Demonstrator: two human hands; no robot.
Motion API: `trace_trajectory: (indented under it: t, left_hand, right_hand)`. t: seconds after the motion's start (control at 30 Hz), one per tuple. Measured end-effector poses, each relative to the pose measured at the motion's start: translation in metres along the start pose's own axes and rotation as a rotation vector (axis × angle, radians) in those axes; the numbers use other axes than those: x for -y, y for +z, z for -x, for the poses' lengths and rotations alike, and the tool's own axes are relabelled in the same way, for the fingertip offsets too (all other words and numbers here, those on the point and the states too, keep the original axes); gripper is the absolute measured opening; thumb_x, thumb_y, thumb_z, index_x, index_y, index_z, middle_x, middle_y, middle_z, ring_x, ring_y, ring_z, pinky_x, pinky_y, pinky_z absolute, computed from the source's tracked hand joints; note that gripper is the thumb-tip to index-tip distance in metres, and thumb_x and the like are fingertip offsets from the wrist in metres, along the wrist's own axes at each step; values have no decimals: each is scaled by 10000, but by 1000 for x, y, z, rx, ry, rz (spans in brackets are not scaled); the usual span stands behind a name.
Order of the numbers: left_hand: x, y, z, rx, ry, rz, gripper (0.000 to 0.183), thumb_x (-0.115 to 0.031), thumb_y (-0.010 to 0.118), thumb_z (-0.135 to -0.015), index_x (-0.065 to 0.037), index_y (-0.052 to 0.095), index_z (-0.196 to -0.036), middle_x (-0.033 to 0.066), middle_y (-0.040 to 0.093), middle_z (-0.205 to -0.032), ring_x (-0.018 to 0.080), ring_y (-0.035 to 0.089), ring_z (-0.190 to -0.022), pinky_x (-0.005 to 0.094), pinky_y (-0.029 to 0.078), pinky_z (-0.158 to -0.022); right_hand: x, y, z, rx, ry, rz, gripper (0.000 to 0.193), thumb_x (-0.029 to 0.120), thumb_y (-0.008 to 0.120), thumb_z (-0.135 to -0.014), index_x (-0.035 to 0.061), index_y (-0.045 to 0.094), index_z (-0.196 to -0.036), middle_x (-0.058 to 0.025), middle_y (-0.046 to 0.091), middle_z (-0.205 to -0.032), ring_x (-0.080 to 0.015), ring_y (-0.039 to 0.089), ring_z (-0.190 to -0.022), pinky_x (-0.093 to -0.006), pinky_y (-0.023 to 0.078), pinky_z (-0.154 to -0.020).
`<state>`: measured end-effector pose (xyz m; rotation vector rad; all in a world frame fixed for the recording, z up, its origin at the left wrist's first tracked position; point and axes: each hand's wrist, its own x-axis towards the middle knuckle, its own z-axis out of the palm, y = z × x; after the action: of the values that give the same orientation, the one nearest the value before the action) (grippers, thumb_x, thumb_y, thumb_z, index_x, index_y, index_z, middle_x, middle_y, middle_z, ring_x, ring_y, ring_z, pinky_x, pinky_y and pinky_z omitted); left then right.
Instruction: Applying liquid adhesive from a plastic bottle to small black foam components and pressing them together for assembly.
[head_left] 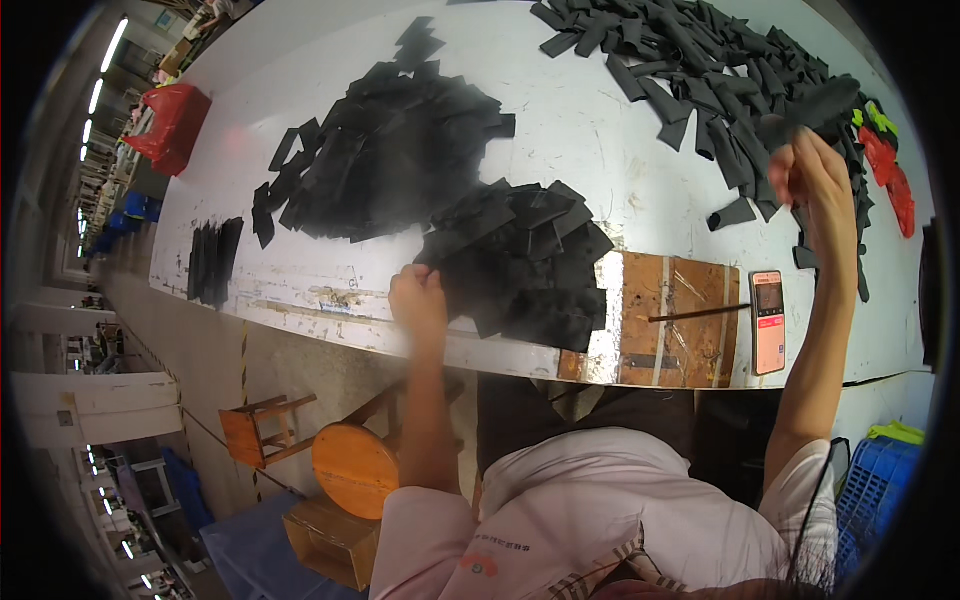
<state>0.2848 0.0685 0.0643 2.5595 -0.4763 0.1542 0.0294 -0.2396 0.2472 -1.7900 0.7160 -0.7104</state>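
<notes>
My left hand [418, 298] is closed, its fingertips bunched at the left edge of a near pile of flat black fabric pieces [530, 250]. Whatever those fingers may pinch is hidden. At the right, my right hand [815, 175] is raised by a large heap of curled black fabric pieces [690, 60]. Its fingers look closed on a blurred black fabric piece [825, 103] that sticks out beyond them. Farther off on the left lies a bigger pile of flat black pieces [380, 150], touching the near pile.
The white table [560, 150] carries a brown taped board [680, 340] with a thin rod [700, 313], a phone [768, 325], a row of black strips [213, 262], and red bags [172, 128]. Wooden stools [355, 470] stand at lower left, a blue crate [870, 500] at lower right.
</notes>
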Motion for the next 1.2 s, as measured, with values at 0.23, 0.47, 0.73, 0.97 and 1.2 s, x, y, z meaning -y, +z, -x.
trace_trajectory:
  t: [0.23,0.47,0.73,0.97,1.2]
  left_hand:
    - [-6,-9,-17,285,-37,326,144,-92,583,-738,-14,534,-848,130,557,-784,284,540,-736,371,419,-649]
    - [15,8,-17,382,82,333,122,-65,554,-758,-21,519,-866,117,554,-775,281,538,-729,356,421,-651]
    - [-27,-21,-3,-69,410,341,49,31,486,-798,4,523,-815,86,565,-772,189,530,-627,262,423,-564]
    - [-54,-28,4,72,318,633,162,4,550,-759,-18,549,-920,127,565,-816,276,560,-686,312,448,-610]
    - [-68,-44,-12,-7,621,493,137,30,574,-726,-3,603,-856,82,591,-753,134,541,-633,231,428,-594]
  right_hand:
    - [32,8,45,227,166,194,367,335,580,-776,10,576,-946,-7,517,-608,-61,500,-520,-187,367,-461]
    - [64,58,60,609,3,413,337,287,647,-731,-23,571,-838,-89,551,-625,-187,530,-544,-278,398,-470]
    - [81,67,85,460,-320,361,223,196,615,-748,-20,561,-734,-72,529,-621,-153,484,-492,-256,373,-420]
    - [31,144,108,651,-399,350,120,26,588,-690,-23,519,-776,-129,474,-695,-274,514,-651,-343,430,-524]
    - [-38,207,97,204,-313,326,416,89,620,-729,-4,431,-1088,-174,469,-820,-350,514,-704,-381,430,-586]
